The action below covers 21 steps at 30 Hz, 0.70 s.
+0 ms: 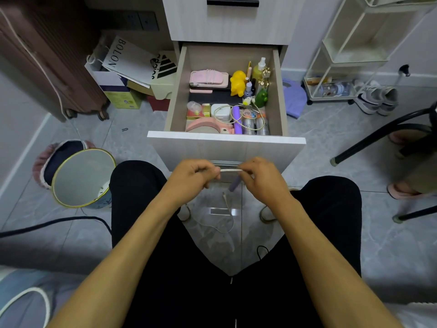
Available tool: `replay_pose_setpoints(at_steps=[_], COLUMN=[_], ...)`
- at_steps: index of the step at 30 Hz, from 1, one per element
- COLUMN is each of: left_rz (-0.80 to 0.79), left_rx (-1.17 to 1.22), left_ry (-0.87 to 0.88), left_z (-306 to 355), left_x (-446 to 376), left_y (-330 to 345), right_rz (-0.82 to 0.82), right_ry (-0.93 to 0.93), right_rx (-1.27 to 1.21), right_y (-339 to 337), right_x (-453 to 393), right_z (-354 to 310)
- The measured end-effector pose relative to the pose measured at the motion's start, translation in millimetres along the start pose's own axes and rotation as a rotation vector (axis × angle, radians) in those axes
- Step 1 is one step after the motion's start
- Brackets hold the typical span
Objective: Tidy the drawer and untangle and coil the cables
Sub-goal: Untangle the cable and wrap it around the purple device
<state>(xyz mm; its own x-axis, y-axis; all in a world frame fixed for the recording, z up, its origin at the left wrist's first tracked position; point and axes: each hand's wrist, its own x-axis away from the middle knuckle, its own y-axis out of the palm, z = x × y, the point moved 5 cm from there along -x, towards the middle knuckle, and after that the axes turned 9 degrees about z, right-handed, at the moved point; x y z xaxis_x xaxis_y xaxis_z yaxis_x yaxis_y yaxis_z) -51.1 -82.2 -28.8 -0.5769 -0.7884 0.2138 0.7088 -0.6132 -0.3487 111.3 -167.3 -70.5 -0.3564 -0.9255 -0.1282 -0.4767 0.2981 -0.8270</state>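
The fingers of the left hand are curled and pinch one end of a short taut stretch of white cable, and the right hand pinches the other end with its fingers curled in the same way. Both hands sit close together in front of the drawer, just below its white front panel. From the right hand a purple piece hangs down, blurred, and the rest of the white cable trails down to the tiled floor between the person's knees, where it lies in a loose loop with its plug end pointing up. The drawer stands pulled open and holds many small things: a pink case with a cord wound round it at the back left, a yellow toy beside it, a spray bottle in the back right corner, a green toy, a white charger near the front, and a pale cable looped over purple and silver tubes at the front right. A round bin stands on the floor to the left of the person's knee.
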Motion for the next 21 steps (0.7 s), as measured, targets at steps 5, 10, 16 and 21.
replay_pose_setpoints(at_steps=[5,10,16,21], left_rz=[-0.100,0.019,-0.078,0.065], left_rx=[0.024,-0.288,-0.800,-0.927], left_ry=[-0.066,0.022,0.289,0.272], left_z=[-15.6,-36.0,-37.3,-24.8], left_x=[5.7,-10.7,-42.7,-50.8], left_y=[9.5,4.0,14.4,16.4], right_rz=[0.185,0.311,0.261,0.264], right_ry=[0.153,0.361,0.305,0.466], right_rx=[-0.174,-0.699,-0.933,-1.059], right_y=[-4.1,-3.2,-15.8,-17.7], right_x=[7.0,15.2,11.6,12.3], right_z=[2.1,17.6,4.6,3.8])
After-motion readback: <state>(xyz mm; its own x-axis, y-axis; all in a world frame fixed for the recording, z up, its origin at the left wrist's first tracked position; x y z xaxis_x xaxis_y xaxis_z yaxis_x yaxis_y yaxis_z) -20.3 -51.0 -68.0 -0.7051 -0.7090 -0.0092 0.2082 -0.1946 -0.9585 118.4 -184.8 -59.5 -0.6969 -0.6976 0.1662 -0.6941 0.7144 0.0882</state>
